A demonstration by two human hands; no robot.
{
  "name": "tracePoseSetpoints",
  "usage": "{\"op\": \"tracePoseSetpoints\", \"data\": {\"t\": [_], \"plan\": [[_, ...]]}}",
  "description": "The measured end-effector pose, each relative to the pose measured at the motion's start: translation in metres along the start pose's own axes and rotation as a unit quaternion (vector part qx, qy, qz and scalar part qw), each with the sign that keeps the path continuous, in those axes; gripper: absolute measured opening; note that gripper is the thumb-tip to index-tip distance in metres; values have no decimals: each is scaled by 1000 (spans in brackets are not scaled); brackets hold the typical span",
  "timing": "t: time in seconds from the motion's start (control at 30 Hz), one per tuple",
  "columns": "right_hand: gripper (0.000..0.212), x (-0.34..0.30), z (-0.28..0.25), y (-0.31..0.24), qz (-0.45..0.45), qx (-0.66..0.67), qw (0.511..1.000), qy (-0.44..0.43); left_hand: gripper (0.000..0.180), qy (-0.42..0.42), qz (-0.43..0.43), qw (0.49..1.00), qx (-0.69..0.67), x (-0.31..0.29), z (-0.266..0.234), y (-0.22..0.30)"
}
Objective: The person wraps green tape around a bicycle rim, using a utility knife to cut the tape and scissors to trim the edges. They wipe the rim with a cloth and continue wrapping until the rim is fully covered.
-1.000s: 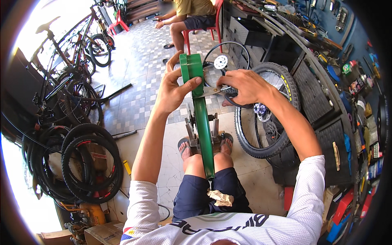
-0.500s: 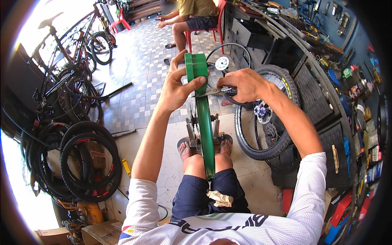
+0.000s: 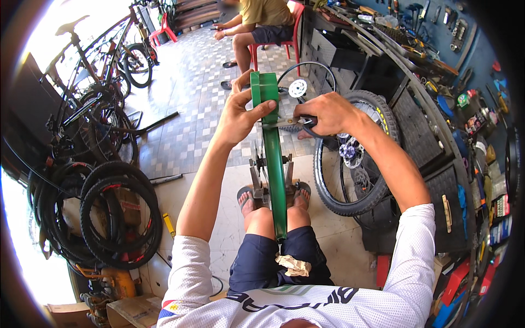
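My left hand (image 3: 243, 112) grips a thick roll of green tape (image 3: 265, 90), its thumb pressed on the roll's near side. From the roll a long green strip (image 3: 275, 180) runs down toward my knees, over a metal stand (image 3: 262, 172) between my feet. In my right hand (image 3: 328, 113) is a pair of scissors (image 3: 290, 123) with dark handles. Their blades lie across the strip just below the roll; whether it is cut through I cannot make out. A crumpled piece of brown paper (image 3: 293, 265) rests on my lap.
A bicycle wheel (image 3: 355, 153) leans against dark drawers at right, below a tool-crowded bench (image 3: 421, 49). Several tires (image 3: 117, 218) are piled at left, near parked bicycles (image 3: 98, 76). A seated person (image 3: 262, 27) is on a red chair ahead.
The scissors have shifted slightly and their blades look closer together across the green strip. My left hand stays on the roll, which has moved slightly right in view.
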State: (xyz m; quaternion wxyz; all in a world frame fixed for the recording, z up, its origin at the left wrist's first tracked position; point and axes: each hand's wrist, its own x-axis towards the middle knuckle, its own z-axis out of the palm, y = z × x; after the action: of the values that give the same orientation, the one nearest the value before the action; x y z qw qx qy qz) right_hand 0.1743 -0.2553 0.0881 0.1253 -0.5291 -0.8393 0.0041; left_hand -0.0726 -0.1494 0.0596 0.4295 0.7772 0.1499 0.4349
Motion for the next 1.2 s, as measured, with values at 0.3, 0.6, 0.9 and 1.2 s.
{"op": "tracePoseSetpoints", "data": {"t": [0.3,0.6,0.9,1.2], "plan": [[53,-2,-10,-17,19,-22,999,-16,32,8,8,1000,19,2,0,5],[58,9,-9,-28,44,11,998,-39,30,6,11,1000,18,4,-2,-1],[56,15,-3,-27,22,18,999,-21,31,2,13,999,37,4,-2,5],[63,15,-5,-19,80,-30,993,-79,31,41,24,999,-6,9,-4,2]]}}
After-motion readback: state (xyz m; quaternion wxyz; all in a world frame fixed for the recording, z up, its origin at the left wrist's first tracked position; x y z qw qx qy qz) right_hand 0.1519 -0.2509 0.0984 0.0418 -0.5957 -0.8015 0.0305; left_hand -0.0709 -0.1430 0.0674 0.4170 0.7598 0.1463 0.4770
